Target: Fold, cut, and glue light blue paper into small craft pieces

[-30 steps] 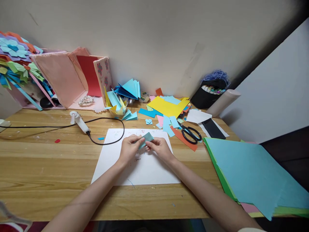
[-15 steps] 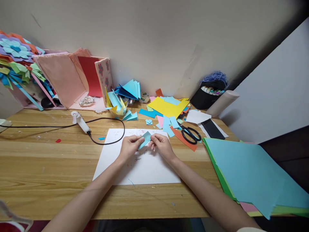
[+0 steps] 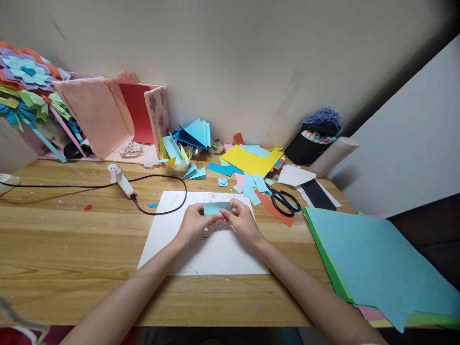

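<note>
Both of my hands pinch a small light-blue paper piece point(image 3: 216, 208) just above a white sheet point(image 3: 204, 249) that lies on the wooden desk point(image 3: 72, 239). My left hand point(image 3: 196, 223) grips the paper's left end with thumb and fingers closed. My right hand point(image 3: 241, 219) grips its right end the same way. The paper is folded into a narrow strip and lies level between the two hands. Small marks and scraps dot the white sheet below.
Black scissors point(image 3: 284, 201) lie right of the sheet among yellow, blue and orange scraps point(image 3: 251, 160). A glue gun point(image 3: 121, 180) with its black cord lies to the left. Large teal sheets point(image 3: 373, 258) cover the right. A pen case point(image 3: 312, 141) and pink box point(image 3: 108, 115) stand at the back.
The blue paper was tilted with a corner pointing up between my hands; now it is turned level as a narrow strip. My hands have drawn closer together.
</note>
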A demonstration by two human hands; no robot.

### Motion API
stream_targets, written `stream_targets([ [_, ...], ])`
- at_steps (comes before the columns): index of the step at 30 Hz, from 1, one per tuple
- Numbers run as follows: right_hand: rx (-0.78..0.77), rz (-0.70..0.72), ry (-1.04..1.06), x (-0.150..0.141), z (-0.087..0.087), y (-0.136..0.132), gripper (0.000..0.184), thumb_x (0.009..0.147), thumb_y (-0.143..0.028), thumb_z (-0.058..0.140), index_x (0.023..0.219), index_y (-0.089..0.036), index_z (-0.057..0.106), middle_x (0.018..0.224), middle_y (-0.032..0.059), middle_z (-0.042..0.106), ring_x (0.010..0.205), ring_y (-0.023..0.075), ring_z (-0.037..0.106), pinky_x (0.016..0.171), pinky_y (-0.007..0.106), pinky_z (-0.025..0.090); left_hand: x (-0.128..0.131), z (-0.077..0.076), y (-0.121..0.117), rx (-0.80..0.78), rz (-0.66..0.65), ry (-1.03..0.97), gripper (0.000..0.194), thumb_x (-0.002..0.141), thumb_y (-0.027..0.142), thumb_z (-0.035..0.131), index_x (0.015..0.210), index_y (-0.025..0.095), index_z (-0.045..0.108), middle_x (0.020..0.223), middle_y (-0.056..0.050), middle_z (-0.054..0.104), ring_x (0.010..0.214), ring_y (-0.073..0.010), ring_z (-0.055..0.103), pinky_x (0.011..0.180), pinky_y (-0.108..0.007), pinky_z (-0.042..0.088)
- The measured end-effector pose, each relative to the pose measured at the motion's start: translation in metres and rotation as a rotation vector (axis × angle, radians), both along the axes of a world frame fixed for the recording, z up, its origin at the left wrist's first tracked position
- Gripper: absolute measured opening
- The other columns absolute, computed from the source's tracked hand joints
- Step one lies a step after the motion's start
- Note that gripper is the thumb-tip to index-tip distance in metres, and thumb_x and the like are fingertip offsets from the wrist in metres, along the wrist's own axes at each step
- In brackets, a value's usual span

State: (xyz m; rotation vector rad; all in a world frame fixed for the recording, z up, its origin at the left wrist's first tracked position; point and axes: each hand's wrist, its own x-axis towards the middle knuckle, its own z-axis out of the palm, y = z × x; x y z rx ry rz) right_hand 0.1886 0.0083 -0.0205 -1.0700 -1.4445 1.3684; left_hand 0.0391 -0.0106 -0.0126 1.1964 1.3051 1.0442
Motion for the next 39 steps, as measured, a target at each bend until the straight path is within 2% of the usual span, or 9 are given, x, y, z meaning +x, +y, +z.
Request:
stream_targets([
  [7,-0.058,0.061,0.001,-0.001,0.006,-0.002,0.03,0.071,-0.042,0.061,0.066,-0.022,0.038,0.054,-0.0025,0.062,0.054,0.0156,0.061,0.054,0.028,0.047,-0.003,0.006,0.003,-0.034,-0.102,-0.04,0.033,0.058,0.044,0.069,0.057,0.011,0.062,0.052,-0.003,0.061,0.047,-0.0122,0.054,0.045,-0.022,0.041],
  [14,-0.117,0.082,0.086,0.002,0.004,0.004,0.03,0.071,-0.042,0.06,0.068,-0.022,0.038,0.053,-0.0025,0.063,0.052,0.0146,0.061,0.054,0.026,0.046,-0.008,0.01,0.007,-0.157,-0.153,-0.187,0.031,0.053,0.043,0.073,0.055,0.014,0.062,0.058,-0.005,0.067,0.057,-0.0185,0.062,0.054,-0.028,0.05],
  [17,-0.154,0.129,0.066,0.003,0.003,0.006,0.026,0.072,-0.04,0.059,0.069,-0.02,0.043,0.055,-0.0014,0.063,0.055,0.0141,0.061,0.056,0.025,0.046,-0.012,0.007,0.007,-0.181,-0.168,-0.214,0.029,0.055,0.039,0.072,0.055,0.013,0.059,0.062,-0.005,0.068,0.062,-0.0186,0.065,0.057,-0.028,0.051],
  [20,-0.161,0.17,-0.02,0.004,0.002,0.004,0.02,0.07,-0.034,0.061,0.072,-0.016,0.054,0.063,0.0024,0.066,0.06,0.0146,0.061,0.058,0.025,0.046,-0.011,0.002,0.006,-0.166,-0.119,-0.195,0.025,0.06,0.033,0.07,0.063,0.012,0.058,0.062,-0.005,0.068,0.06,-0.0181,0.065,0.054,-0.026,0.051],
  [22,-0.123,0.141,-0.086,0.005,0.0,0.003,0.017,0.069,-0.031,0.062,0.072,-0.015,0.058,0.067,0.0034,0.066,0.059,0.0142,0.059,0.055,0.024,0.045,-0.008,-0.002,0.005,-0.143,-0.093,-0.2,0.023,0.064,0.029,0.068,0.074,0.012,0.057,0.062,-0.005,0.068,0.06,-0.0186,0.066,0.052,-0.026,0.052],
  [25,-0.048,0.089,-0.199,0.005,-0.003,0.001,0.013,0.068,-0.027,0.061,0.066,-0.014,0.059,0.06,0.0018,0.062,0.051,0.012,0.054,0.046,0.021,0.039,-0.003,-0.005,0.003,-0.089,-0.084,-0.189,0.023,0.069,0.025,0.064,0.085,0.013,0.053,0.064,-0.005,0.067,0.062,-0.0195,0.067,0.052,-0.026,0.053],
  [29,-0.01,0.087,-0.27,0.006,-0.003,0.002,0.011,0.067,-0.022,0.058,0.059,-0.013,0.057,0.054,0.0009,0.06,0.047,0.0102,0.052,0.043,0.02,0.035,0.001,-0.002,0.002,-0.067,-0.086,-0.124,0.021,0.07,0.022,0.064,0.085,0.013,0.053,0.062,-0.005,0.066,0.061,-0.0199,0.067,0.051,-0.025,0.052],
  [34,-0.1,0.087,-0.223,0.019,0.003,0.01,0.01,0.063,-0.022,0.06,0.06,-0.013,0.057,0.054,0.0038,0.065,0.048,0.0128,0.058,0.043,0.02,0.041,-0.002,0.008,0.006,-0.193,-0.073,-0.148,0.017,0.071,0.016,0.064,0.082,0.011,0.052,0.063,-0.008,0.067,0.056,-0.0169,0.065,0.052,-0.024,0.052],
  [39,-0.026,-0.148,-0.235,0.042,0.011,0.02,0.017,0.066,-0.029,0.062,0.066,-0.012,0.061,0.06,0.0067,0.067,0.051,0.0129,0.058,0.05,0.024,0.048,-0.016,0.009,0.011,-0.244,0.023,-0.13,0.013,0.073,0.013,0.061,0.079,0.011,0.049,0.065,-0.01,0.067,0.048,-0.0132,0.062,0.044,-0.021,0.047],
])
